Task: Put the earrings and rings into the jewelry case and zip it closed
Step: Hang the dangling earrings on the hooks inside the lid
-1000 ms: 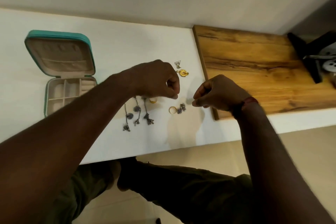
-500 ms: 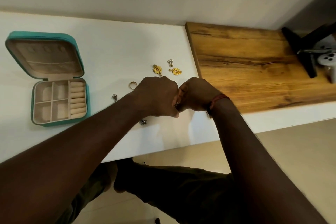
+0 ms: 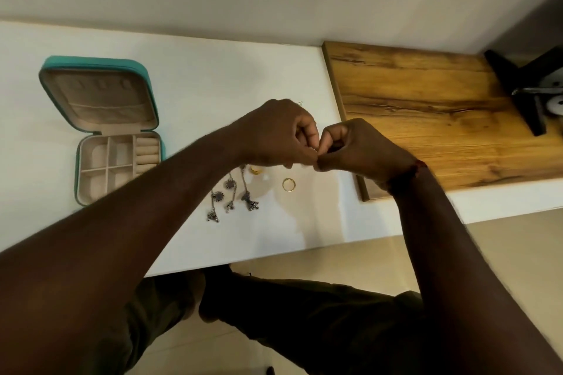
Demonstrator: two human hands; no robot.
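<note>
The teal jewelry case (image 3: pixel 61 70) lies open at the left of the white table, its beige compartments holding nothing I can see. My left hand (image 3: pixel 274 134) and my right hand (image 3: pixel 362 149) meet above the table's middle, fingertips pinched together on a small silver earring (image 3: pixel 313 150) that is mostly hidden. Below them on the table lie a gold ring (image 3: pixel 288 184), a second gold ring (image 3: pixel 255 170) half under my left hand, and three long silver dangling earrings (image 3: pixel 231 195). A small triangle earring (image 3: pixel 300 104) peeks out behind my left hand.
A wooden board (image 3: pixel 426 106) covers the table's right part, close behind my right hand. A black stand with a white object (image 3: pixel 530 94) sits at its far right. The table's front edge (image 3: pixel 274 256) runs just below the jewelry, with my legs beneath.
My hands have come together at the middle. The small silver earrings that lay beside the gold ring are gone from the table. The view has shifted a little.
</note>
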